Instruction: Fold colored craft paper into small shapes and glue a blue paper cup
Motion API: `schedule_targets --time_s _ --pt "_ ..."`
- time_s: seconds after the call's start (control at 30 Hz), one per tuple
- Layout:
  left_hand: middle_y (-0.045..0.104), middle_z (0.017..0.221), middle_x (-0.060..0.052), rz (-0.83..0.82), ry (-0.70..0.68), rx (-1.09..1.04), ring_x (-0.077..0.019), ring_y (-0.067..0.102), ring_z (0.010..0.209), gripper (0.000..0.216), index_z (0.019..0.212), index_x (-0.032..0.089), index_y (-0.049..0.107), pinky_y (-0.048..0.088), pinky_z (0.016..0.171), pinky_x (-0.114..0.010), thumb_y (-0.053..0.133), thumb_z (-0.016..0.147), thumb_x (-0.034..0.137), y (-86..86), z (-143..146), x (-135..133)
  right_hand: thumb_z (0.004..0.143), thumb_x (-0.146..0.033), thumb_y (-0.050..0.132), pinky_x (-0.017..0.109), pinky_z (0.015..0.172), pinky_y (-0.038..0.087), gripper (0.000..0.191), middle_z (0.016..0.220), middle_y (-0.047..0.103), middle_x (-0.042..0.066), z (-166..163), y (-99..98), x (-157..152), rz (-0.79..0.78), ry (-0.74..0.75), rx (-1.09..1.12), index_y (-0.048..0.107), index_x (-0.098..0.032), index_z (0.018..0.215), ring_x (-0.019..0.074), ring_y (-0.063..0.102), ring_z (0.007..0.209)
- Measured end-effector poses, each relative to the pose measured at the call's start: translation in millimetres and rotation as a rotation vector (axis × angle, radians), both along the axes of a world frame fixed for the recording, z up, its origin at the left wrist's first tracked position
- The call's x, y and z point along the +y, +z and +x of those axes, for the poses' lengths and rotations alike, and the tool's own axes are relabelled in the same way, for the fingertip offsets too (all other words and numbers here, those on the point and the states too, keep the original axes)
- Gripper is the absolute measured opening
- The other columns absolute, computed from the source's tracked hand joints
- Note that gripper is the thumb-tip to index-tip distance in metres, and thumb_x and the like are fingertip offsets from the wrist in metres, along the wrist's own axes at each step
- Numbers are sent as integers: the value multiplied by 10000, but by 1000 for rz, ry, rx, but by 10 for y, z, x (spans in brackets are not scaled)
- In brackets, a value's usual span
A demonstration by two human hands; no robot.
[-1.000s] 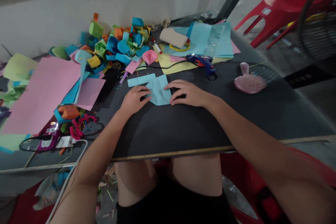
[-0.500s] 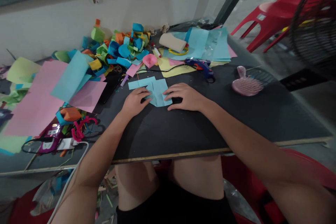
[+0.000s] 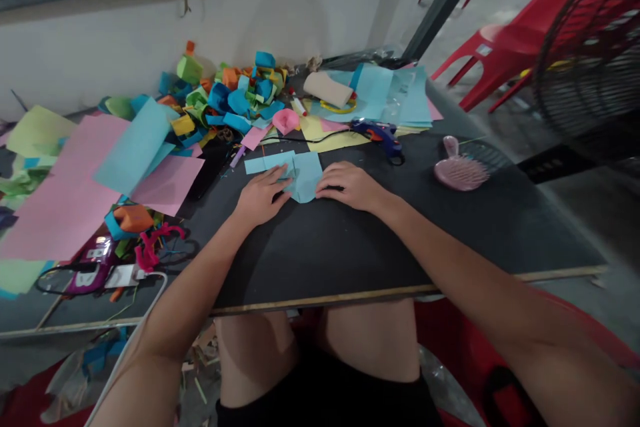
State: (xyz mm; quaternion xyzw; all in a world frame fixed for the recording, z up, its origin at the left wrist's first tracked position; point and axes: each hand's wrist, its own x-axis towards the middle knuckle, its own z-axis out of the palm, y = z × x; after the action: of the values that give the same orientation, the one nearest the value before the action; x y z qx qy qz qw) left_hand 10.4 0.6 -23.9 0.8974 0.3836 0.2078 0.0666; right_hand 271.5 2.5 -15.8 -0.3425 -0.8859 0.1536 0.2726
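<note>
A piece of light blue paper (image 3: 309,172) lies in front of me on the dark table. My left hand (image 3: 264,197) rests on its left part with the fingers stretched out flat. My right hand (image 3: 350,187) has its fingertips closed at the paper's right edge, thumb near the index finger. The paper's lower edge curves up a little between the hands. A light blue paper strip (image 3: 255,165) sticks out beyond my left fingers, partly under or beside the larger piece; which one I cannot tell.
Folded coloured paper pieces (image 3: 235,97) are heaped at the back. Pink sheets (image 3: 65,187) lie on the left, near a purple device (image 3: 95,267) with a cable. A blue glue gun (image 3: 377,133) and a pink hairbrush (image 3: 460,170) lie to the right. A fan (image 3: 595,60) stands beyond.
My left hand has flattened over the paper's left part. My right fingers, spread over the paper before, have drawn together at its right edge. The paper's right side now looks smoother and curved.
</note>
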Motion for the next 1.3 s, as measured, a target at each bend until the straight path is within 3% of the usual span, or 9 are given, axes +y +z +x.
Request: schedule_targets --time_s 0.07,0.23,0.37,0.47,0.57,0.77,0.93,1.13,1.3 --pt "527 1458 -122 -9 18 37 -291 513 1347 349 1250 187 655 458 1095 -512 569 941 323 28 4 -18 920 -439 596 393 871 480 258 840 759 29 -4 -7 7 -13 -15 19 768 -274 822 218 676 898" --pt "602 1389 -93 -46 14 49 -256 505 1358 343 1222 163 626 455 1105 -480 459 926 119 50 -8 -16 861 -406 660 343 841 547 210 936 783 27 -7 37 -14 -214 -53 137 782 -280 977 197 726 864" --pt "608 1380 -99 -45 1 27 -250 509 1354 309 1185 159 618 459 1103 -470 456 924 124 26 -12 17 814 -365 687 392 944 546 451 916 786 40 46 27 8 -448 -39 212 684 -230 1245 218 735 945" --pt "623 1357 -111 -27 5 19 -265 527 1335 277 1166 160 627 464 1094 -482 489 926 166 18 20 -14 760 -373 728 445 976 541 551 894 784 63 12 8 87 -551 -126 310 659 -188 1274 243 738 942" --pt "646 1317 -132 14 77 15 -282 554 1305 250 1135 147 633 464 1087 -496 517 917 185 30 80 -108 732 -374 745 443 935 564 531 912 781 86 -126 27 180 -539 -173 378 685 -173 1219 253 737 927" --pt "655 1295 -143 3 125 -36 -306 562 1293 266 1124 156 626 491 1055 -514 615 881 262 25 142 -210 764 -314 724 405 919 558 487 937 771 59 -341 84 215 -558 -10 260 672 -204 1236 219 724 917" --pt "665 1282 -140 -9 135 -69 -310 566 1289 274 1097 164 645 492 1056 -517 660 847 274 13 136 -181 759 -265 730 405 922 548 518 958 768 57 -352 17 162 -445 -125 242 655 -211 1269 211 706 898" --pt "668 1267 -145 -12 107 -59 -297 570 1278 272 1090 143 654 486 1061 -508 651 850 271 10 138 -172 777 -217 685 395 908 553 499 911 767 39 -428 -61 116 -422 -163 290 650 -199 1275 192 702 856" --pt "714 1179 -95 52 84 -56 -272 629 1190 206 1058 194 669 475 1055 -507 647 864 258 39 141 -177 757 -207 720 404 912 545 529 1079 753 70 -423 -71 136 -385 -220 252 641 -206 1280 217 687 964"
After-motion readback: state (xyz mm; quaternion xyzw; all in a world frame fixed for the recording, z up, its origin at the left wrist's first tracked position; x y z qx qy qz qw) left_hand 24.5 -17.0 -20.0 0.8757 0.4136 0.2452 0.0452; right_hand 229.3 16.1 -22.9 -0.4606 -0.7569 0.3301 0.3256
